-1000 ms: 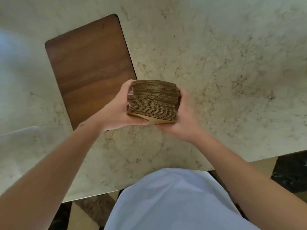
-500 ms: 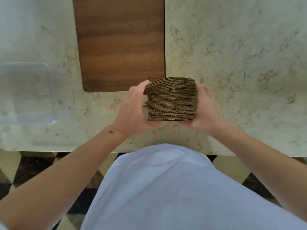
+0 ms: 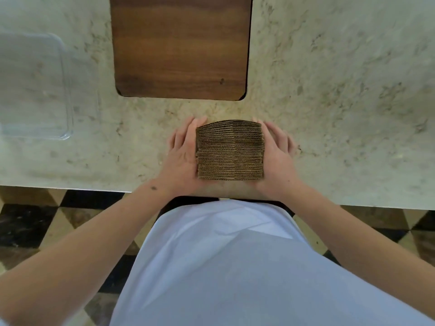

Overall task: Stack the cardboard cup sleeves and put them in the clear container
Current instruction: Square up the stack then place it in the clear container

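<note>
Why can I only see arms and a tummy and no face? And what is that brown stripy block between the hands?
The camera sits on the person's head and looks down, so you see what they see: their own two arms, their light shirt and the marble counter in front of them. There is no robot here, only bare hands. The brown block is a stack of cardboard cup sleeves, the rings that go round hot cups, seen edge-on. The left hand and the right hand press flat against its two sides to square it up. Behind it lies a wooden board. On the left stands the clear container, hard to see because it is see-through. It looks empty; the sleeves are not yet in it.
</note>
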The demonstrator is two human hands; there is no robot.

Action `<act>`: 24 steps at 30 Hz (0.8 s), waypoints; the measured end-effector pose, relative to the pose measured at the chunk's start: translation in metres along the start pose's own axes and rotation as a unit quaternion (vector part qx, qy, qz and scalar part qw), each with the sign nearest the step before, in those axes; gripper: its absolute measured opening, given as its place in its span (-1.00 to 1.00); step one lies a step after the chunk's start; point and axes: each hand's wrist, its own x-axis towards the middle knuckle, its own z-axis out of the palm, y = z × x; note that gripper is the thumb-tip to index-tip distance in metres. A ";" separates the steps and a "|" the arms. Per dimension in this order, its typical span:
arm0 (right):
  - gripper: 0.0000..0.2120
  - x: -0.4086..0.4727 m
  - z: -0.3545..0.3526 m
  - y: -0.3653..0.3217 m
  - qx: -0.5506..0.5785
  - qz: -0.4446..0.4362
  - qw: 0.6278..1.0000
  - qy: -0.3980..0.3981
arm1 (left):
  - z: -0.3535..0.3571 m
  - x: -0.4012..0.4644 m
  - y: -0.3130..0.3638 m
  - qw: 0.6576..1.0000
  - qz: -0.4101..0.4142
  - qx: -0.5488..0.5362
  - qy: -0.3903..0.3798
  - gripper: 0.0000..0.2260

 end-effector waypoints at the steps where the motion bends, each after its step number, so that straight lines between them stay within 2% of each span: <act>1: 0.03 0.000 0.000 -0.001 -0.008 -0.002 1.000 -0.003 | -0.001 0.001 0.000 1.000 0.001 -0.006 0.001 0.13; 5: 0.09 0.000 -0.002 -0.007 0.002 0.012 1.000 -0.011 | -0.007 0.002 0.005 1.000 -0.004 -0.020 -0.011 0.19; 7: 0.11 -0.001 -0.004 -0.009 0.015 0.012 1.000 0.012 | -0.011 0.004 0.009 1.000 -0.009 -0.024 -0.015 0.24; 10: 0.13 -0.002 -0.006 -0.008 0.027 0.008 0.999 0.037 | -0.015 0.007 0.010 1.000 0.002 -0.014 -0.004 0.22; 14: 0.19 0.002 0.001 -0.005 0.036 0.023 0.999 0.003 | -0.014 0.007 0.002 1.000 -0.007 0.023 -0.017 0.14; 18: 0.22 0.005 -0.004 -0.001 0.040 0.038 0.998 -0.011 | -0.013 0.011 -0.006 0.999 -0.011 0.032 -0.022 0.16; 24: 0.33 0.007 -0.018 0.011 0.012 -0.014 0.999 -0.029 | -0.016 0.014 -0.004 0.999 0.022 0.047 0.001 0.12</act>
